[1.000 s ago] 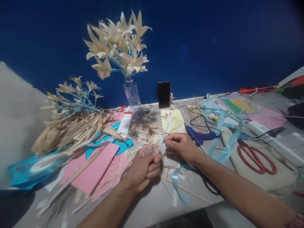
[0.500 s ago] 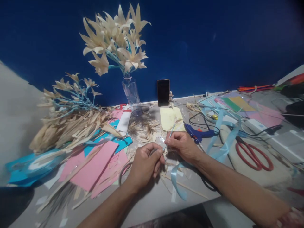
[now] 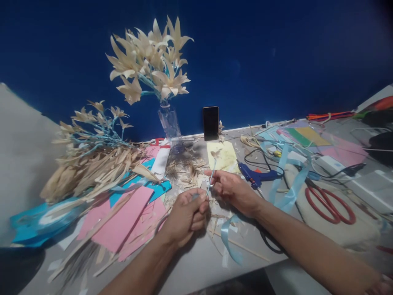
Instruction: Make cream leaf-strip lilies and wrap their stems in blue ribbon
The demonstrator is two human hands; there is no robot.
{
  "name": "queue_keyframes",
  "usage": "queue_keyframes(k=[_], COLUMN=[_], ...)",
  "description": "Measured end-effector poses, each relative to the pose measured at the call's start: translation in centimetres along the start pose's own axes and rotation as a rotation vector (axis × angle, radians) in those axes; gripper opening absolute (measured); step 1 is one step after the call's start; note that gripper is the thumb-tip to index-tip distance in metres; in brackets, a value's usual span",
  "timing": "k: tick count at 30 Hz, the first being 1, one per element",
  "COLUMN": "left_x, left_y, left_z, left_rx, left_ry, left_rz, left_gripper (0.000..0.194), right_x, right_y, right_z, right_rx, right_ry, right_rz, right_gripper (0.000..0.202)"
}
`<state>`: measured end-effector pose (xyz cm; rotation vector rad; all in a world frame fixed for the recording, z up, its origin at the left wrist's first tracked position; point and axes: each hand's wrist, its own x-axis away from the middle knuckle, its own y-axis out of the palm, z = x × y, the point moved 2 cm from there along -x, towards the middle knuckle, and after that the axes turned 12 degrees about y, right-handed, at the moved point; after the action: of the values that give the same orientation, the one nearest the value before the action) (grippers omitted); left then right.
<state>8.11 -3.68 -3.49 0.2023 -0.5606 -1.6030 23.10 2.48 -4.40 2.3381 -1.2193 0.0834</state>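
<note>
My left hand (image 3: 190, 213) is closed in a pinch on the lower end of a thin stem wrapped in light blue (image 3: 213, 174). The stem stands nearly upright, and a small beige petal piece (image 3: 216, 154) shows at its top. Close beside the stem is my right hand (image 3: 231, 190), its index finger stretched out to the left and its other fingers loosely bent. Whether it touches the stem is hard to tell. A loose light blue ribbon (image 3: 226, 237) curls down onto the table below my right wrist.
A clear bottle (image 3: 170, 127) holds pale husk flowers (image 3: 150, 61). Dried husks (image 3: 92, 168) and pink paper (image 3: 123, 217) lie left. A phone (image 3: 211, 123) leans on the wall. Right are a blue glue gun (image 3: 254, 174), red-handled scissors (image 3: 330, 200) and a white power strip (image 3: 344, 172).
My right hand has loosened its pinch on the stem and its index finger now extends. The stem has tipped more upright and left, still in my left hand. The view has shifted slightly.
</note>
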Motion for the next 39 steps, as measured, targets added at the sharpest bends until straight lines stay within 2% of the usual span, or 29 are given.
queue_keyframes(k=[2,4,10,14,20,25,28,31,35,39], left_x=[0.0,0.0,0.2,0.2,0.0,-0.1,0.0,0.2,0.2,0.0], left_y=[0.1,0.2,0.4,0.4,0.4,0.3,0.5,0.7,0.4,0.0], left_z=[0.1,0.1,0.1,-0.1,-0.2,-0.7,-0.9,-0.8,-0.1,0.3], left_rx=[0.093,0.128,0.173,0.135,0.095,0.064,0.038,0.091,0.231,0.276], left_ry=[-0.041,-0.07,-0.129,-0.116,-0.062,-0.045,-0.012,-0.037,-0.028,-0.016], left_rz=[-0.042,-0.065,-0.095,-0.073,-0.05,-0.037,-0.019,-0.044,-0.043,-0.053], left_gripper=[0.04,0.041,0.038,0.041,0.041,0.037,0.037,0.039,0.04,0.037], right_x=[0.1,0.2,0.1,-0.1,-0.1,-0.1,0.0,0.0,-0.2,-0.5], right_y=[-0.1,-0.2,0.0,0.2,0.7,1.0,1.0,0.6,-0.4,-0.8], right_z=[0.0,0.1,0.1,0.1,0.7,1.2,1.2,0.7,-0.2,-0.1], right_rx=[0.019,0.076,0.211,0.261,0.272,0.273,0.332,0.382,0.26,0.262], right_ry=[0.02,0.029,-0.06,-0.162,-0.221,-0.208,-0.259,-0.331,-0.286,-0.191], right_rz=[-0.063,-0.066,-0.035,0.083,0.228,0.275,0.311,0.367,0.314,0.251], right_gripper=[0.061,0.06,0.032,0.028,0.032,0.036,0.042,0.052,0.044,0.041])
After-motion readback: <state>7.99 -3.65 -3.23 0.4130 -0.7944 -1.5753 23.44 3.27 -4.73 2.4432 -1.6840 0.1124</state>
